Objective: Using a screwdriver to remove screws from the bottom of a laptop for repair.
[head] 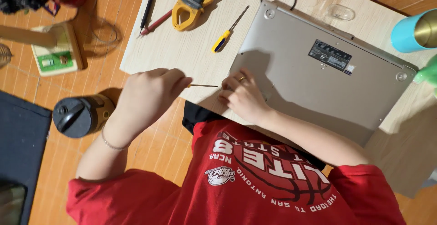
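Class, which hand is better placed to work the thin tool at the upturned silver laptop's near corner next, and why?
Probably the left hand: its grip holds the thin metal-shafted tool, tip pointing at the corner of the upturned silver laptop. The right hand rests on that corner, holding nothing.

Warm indoor light, soft shadows, sharp focus, slight edge distortion
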